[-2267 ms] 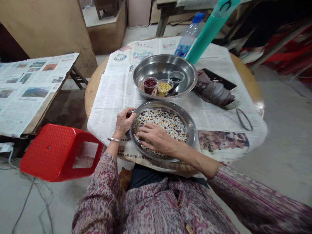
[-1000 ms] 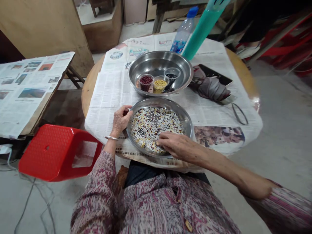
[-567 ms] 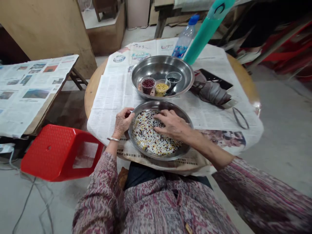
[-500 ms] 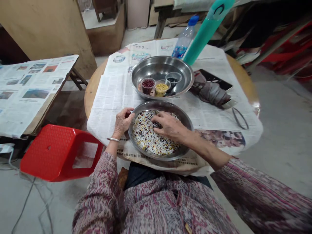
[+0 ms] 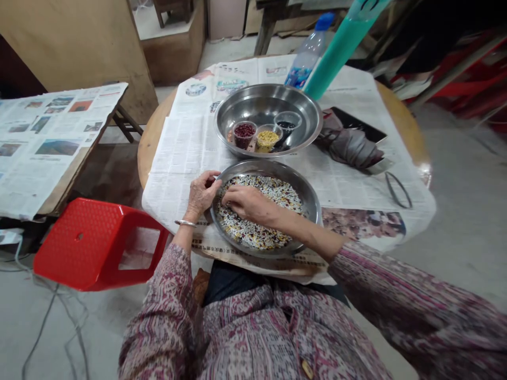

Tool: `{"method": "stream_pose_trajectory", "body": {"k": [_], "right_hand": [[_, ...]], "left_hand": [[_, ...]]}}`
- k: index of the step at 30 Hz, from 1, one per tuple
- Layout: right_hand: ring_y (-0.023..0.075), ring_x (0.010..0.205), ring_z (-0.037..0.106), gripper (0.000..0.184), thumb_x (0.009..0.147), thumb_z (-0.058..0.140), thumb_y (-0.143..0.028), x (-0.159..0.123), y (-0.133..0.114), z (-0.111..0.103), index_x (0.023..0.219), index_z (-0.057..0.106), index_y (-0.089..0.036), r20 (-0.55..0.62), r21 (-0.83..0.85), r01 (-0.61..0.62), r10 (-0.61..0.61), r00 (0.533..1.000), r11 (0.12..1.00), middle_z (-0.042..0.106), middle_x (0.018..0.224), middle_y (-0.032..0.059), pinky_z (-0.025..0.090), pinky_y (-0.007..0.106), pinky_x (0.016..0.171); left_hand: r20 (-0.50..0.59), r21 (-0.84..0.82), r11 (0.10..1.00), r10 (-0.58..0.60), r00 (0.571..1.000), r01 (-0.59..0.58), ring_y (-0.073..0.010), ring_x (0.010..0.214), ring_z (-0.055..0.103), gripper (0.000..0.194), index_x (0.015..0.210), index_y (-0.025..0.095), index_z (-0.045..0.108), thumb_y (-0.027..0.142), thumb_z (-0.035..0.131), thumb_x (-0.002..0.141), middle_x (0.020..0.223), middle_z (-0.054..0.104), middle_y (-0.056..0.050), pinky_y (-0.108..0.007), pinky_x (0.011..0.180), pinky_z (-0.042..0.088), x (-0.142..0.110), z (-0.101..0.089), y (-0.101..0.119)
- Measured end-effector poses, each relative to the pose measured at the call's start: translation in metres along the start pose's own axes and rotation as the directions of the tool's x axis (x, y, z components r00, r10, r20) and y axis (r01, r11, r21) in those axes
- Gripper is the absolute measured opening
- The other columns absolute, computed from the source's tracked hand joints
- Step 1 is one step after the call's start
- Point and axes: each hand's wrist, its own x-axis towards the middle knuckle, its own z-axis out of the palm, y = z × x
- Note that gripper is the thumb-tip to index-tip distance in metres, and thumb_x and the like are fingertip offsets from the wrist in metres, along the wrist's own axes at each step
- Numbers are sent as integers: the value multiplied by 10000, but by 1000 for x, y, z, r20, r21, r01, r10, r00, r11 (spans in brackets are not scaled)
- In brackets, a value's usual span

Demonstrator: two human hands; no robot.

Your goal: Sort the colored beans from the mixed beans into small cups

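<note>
Your right hand had crossed the near steel pan since half a second before: then it lay over the middle and far part of the mixed beans and grains, and at this moment it rested low over the left part, close to the rim where your left hand was. The fingers were drawn together and curled down into the mix, the tips at the pan's left edge; whether they pinched a bean I could not tell, since the back of the hand hid them. A second before, that same hand had been at the near right of the pan, so you had swept round through the mix, and the spread of it looked thinner on the right, with bare metal showing near the rim. I judge you were raking the mix over to turn up a kind to pick out. Your left hand had not shifted: it gripped the left rim, fingers curled over the edge, steadying the pan on the newspaper-covered table. In the far steel pan stood the cup of red beans, the cup of yellow grains and the cup of dark beans, all untouched.
</note>
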Motion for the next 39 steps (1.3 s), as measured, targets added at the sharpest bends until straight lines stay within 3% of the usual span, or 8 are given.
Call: {"method": "stream_pose_trajectory", "body": {"k": [3,6,12,19,24,30,33,39], "right_hand": [[260,1071,551,159,875,574,-197,10,10,-4,960,704,-165,64,-184,95,-84,994,978,669,1061,120,441,412,955],[253,1007,558,135,882,577,-222,2,21,-18,940,687,-169,128,-284,42,-5,992,958,648,1040,119,458,387,885],[181,842,608,269,871,479,-78,-45,26,-39,1000,681,-200,110,-142,-98,114,987,985,666,938,61,472,319,791],[237,1064,570,177,926,554,-188,-53,-17,-16,1012,705,-221,188,-180,209,-175,966,961,668,1139,99,474,398,905],[216,939,601,279,900,462,-88,-57,16,-31,986,706,-193,67,-335,-57,84,994,940,682,1012,103,484,333,783],[241,845,629,317,939,430,-218,-73,49,-41,1118,689,-184,-150,-426,-380,349,925,821,690,982,124,501,378,741],[265,862,637,310,940,480,-318,-74,41,-32,1120,672,-154,-152,-355,-416,387,909,837,681,1023,154,512,410,762],[197,878,653,166,888,521,-160,-77,5,-27,940,676,-185,43,3,-258,258,965,966,707,931,67,495,339,833]], "left_hand": [[11,0,1000,3,1000,-3,-102,624,563,142,988,195,692,183,644,856,696,632,29,-229,631,462,-1,0,0],[6,-8,1000,6,1000,-6,-97,601,540,135,975,197,692,172,647,851,670,610,38,-231,618,450,-1,1,1],[-12,-9,1000,3,1000,-3,-93,578,497,128,943,203,699,177,649,828,642,572,52,-230,595,424,0,1,1],[-17,-18,1000,-7,1000,7,-92,573,493,127,938,216,700,170,651,830,634,566,58,-234,594,416,0,0,2],[-14,-36,999,-21,1000,21,-91,582,502,132,937,212,704,166,662,821,644,566,61,-234,603,415,1,1,1],[-14,-46,999,-30,999,29,-88,575,495,144,934,214,706,152,666,810,641,564,65,-235,604,418,1,1,1],[-9,-40,999,-30,1000,30,-88,577,502,142,940,210,707,159,661,816,644,568,63,-232,599,417,0,1,2],[-14,-31,999,-22,1000,22,-90,590,510,136,945,206,707,176,660,820,652,579,54,-225,602,421,0,0,2]]}}
